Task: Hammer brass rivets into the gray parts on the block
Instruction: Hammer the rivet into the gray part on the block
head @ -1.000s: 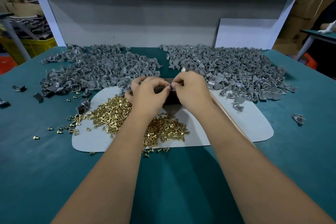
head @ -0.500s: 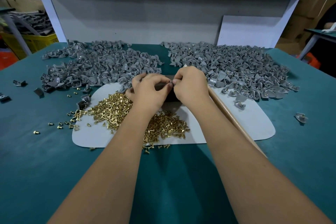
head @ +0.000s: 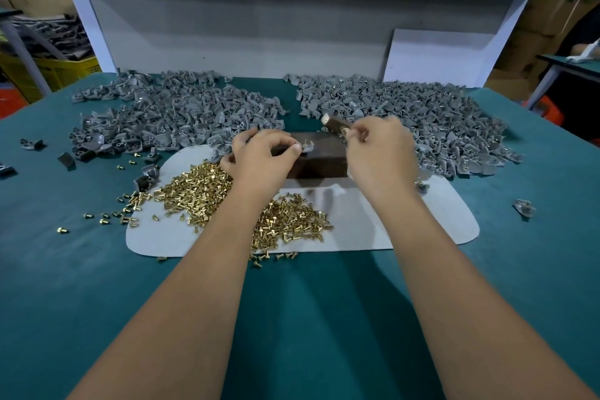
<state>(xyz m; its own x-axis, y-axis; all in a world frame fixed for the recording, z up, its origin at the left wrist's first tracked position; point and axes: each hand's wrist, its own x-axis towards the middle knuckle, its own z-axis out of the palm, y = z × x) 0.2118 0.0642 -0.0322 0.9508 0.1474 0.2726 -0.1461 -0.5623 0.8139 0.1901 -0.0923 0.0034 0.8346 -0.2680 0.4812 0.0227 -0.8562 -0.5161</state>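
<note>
A dark block [head: 319, 156] stands on a pale mat [head: 435, 221] in the middle of the green table. My left hand [head: 259, 156] pinches a small gray part [head: 307, 148] on the block's top, with a brass rivet standing up in it. My right hand [head: 380, 153] is raised to the right of the block and grips a small hammer [head: 334, 124], whose head points up and left above the block's far edge. A heap of loose brass rivets [head: 201, 195] lies on the mat by my left forearm.
Two large heaps of gray parts lie behind the mat, one at the back left [head: 168, 114], one at the back right [head: 422, 120]. Stray parts and rivets dot the green table [head: 65, 286]. A white frame and gray back panel [head: 243, 32] close off the far side.
My hands, which met together over the block, have parted. The right hand has lifted to the right with the hammer; the left stays holding the part on the block.
</note>
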